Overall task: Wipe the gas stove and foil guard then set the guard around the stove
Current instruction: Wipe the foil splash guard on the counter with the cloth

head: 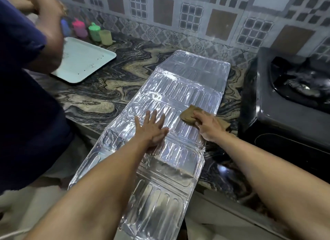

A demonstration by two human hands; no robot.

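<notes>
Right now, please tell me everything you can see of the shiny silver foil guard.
The shiny silver foil guard is unfolded, lying flat on the marbled counter, its near end overhanging the edge. It has hinged panels embossed with ribs. The left hand presses it flat; the right hand holds a brown cloth on it.

Ribbed foil guard (178, 89) lies flat, left of black gas stove (289, 96).

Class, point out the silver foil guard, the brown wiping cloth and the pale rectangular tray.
Silver foil guard (192, 75): head view, far ribbed panel.
Brown wiping cloth (187, 114): head view, exposed corner beyond the fingers.
Pale rectangular tray (84, 59): head view, bare middle.
</notes>
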